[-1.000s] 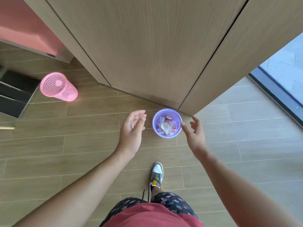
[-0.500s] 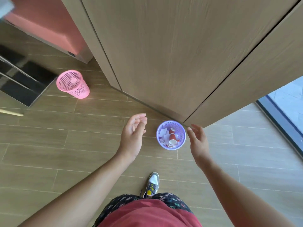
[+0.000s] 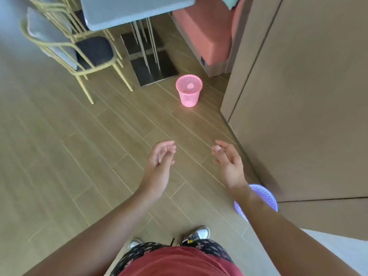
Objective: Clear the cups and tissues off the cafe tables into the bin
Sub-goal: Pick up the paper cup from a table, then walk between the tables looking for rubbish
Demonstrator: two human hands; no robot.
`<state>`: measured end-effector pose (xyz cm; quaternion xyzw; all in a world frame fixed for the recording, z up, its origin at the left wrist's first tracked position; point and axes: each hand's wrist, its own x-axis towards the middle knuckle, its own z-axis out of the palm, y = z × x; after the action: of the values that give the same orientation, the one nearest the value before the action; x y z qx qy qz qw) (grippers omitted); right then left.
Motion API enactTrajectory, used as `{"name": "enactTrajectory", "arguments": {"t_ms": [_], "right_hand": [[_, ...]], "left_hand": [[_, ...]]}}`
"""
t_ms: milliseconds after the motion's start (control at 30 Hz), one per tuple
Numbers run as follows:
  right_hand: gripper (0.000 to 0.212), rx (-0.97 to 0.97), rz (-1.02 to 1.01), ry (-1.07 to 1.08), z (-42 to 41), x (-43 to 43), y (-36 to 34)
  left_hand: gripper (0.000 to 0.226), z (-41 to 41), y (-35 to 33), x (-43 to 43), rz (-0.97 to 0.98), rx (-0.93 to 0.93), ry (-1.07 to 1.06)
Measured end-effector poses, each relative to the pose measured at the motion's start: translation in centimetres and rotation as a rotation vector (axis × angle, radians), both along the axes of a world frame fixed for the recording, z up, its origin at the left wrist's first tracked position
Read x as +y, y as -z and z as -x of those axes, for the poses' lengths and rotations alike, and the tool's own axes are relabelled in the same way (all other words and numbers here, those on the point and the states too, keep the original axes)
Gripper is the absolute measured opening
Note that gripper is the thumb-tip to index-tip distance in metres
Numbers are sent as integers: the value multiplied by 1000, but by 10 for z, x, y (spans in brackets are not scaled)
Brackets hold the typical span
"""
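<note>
The purple mesh bin (image 3: 266, 196) stands on the wood floor at the lower right, against the wooden wall, and my right forearm hides most of it. Farther ahead a pink mesh bin (image 3: 189, 90) stands upright on the floor near a table base. My left hand (image 3: 159, 160) and my right hand (image 3: 229, 160) hang in front of me over the floor, palms turned inward, fingers loosely curled, nothing in either. No cups or tissues show in this view.
A grey cafe table (image 3: 129, 10) on a dark metal base (image 3: 153, 66) stands at the top, with a gold-framed chair (image 3: 79, 50) to its left. A pink bench seat (image 3: 207, 32) sits beside the wooden wall (image 3: 308, 96) on the right.
The view has swung left: the purple bin slid from between my hands to the lower right behind my right arm. The table and chair have come into view. Both hands stay empty.
</note>
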<state>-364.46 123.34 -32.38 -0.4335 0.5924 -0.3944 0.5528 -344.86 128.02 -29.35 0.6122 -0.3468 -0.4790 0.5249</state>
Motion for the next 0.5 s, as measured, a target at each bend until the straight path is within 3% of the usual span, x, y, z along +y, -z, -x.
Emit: {"name": "enactTrajectory", "arguments": {"t_ms": [167, 300, 400, 500], "right_hand": [[45, -16, 49, -247, -114, 11, -16], [42, -45, 107, -392, -215, 38, -33], [17, -89, 127, -471, -297, 65, -44], [13, -128, 137, -608, -383, 96, -49]], "left_hand": [[43, -105, -9, 51, 42, -3, -256], [27, -197, -18, 106, 82, -12, -460], [16, -268, -28, 152, 113, -32, -590], [11, -336, -33, 206, 122, -67, -715]]}}
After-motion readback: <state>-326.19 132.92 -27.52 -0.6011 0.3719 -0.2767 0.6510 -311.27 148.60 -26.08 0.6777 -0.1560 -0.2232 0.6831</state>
